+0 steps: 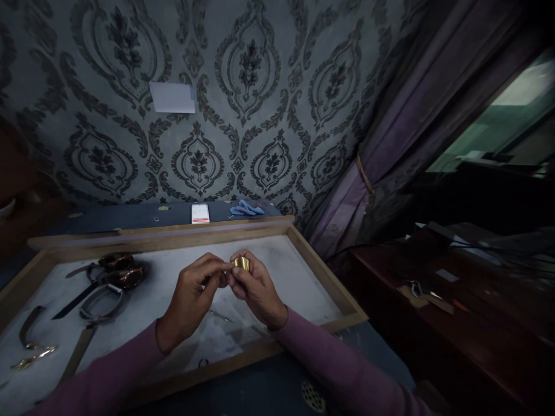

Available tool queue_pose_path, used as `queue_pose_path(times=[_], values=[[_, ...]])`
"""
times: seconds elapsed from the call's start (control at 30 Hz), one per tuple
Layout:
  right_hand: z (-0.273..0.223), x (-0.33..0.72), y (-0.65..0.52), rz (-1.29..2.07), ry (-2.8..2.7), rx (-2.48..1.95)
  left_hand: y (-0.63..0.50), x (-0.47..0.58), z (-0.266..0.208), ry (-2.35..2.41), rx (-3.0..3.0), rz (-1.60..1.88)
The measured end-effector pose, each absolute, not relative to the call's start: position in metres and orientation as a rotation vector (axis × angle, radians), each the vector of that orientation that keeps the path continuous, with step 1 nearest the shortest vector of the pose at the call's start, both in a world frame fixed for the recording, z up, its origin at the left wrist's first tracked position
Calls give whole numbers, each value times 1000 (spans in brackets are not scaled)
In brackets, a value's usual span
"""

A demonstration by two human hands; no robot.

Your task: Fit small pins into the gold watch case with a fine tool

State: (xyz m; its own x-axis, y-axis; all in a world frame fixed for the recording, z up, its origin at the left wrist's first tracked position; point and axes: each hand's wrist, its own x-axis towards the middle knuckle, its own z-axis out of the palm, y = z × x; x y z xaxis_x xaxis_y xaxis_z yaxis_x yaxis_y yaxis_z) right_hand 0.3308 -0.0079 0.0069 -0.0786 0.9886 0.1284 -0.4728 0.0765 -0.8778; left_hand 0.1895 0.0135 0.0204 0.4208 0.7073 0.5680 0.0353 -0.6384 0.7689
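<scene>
Wooden tray: low sides go all around its white floor; both hands are inside the edges.
Room to move: wide white floor shows from the hands to the right side; dark straps fill the left part.
Gold piece: small, shiny and curved, above the floor at the fingertips.
Right hand: pinches it with thumb and fingers.
Left hand: fingers bent, tips by its left side; cannot tell if they grip.

Single head-worn view, forward and down
</scene>
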Motion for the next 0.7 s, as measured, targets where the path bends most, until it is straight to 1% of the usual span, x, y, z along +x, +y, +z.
queue_pose_path(times=[0.7], values=[[7,331,-8,1446,-953,-727,17,187,15,606,1914,1235]])
